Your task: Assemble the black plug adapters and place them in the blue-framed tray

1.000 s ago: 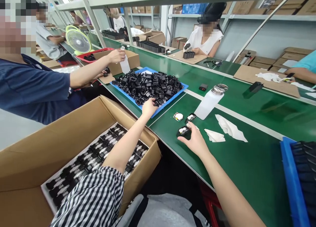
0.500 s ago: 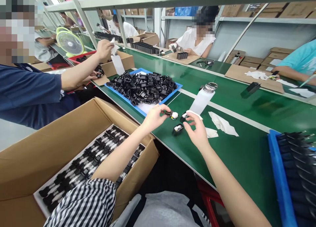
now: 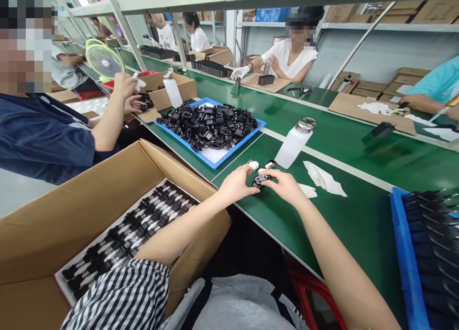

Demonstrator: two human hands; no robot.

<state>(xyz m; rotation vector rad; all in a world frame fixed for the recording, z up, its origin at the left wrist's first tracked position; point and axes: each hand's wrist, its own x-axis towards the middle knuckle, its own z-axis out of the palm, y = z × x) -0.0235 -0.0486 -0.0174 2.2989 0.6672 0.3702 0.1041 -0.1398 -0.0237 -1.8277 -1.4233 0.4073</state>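
Observation:
A small black adapter casing (image 3: 261,180) with a grey face is between my hands, just above or on the green bench. My left hand (image 3: 236,185) closes on its left side, thumb at the near edge. From the right, my right hand (image 3: 287,185) pinches the casing with bent fingers. A bit of white material (image 3: 264,170) shows by the right fingertips; whether it is held I cannot tell. Just beyond my left fingers is a white rounded part (image 3: 253,165) with a bit of green. Another open black casing (image 3: 270,164) with light innards lies behind.
A white pump bottle (image 3: 292,146) stands behind my hands, with crumpled white wipes (image 3: 324,179) to its right. A blue tray (image 3: 215,163) heaped with black plug parts is ahead. A cardboard box (image 3: 89,189) stands left, another blue tray (image 3: 405,253) right. Co-workers sit around.
My left hand has moved down and right from the white rounded part to the black casing. My right hand has come in left, onto the same casing.

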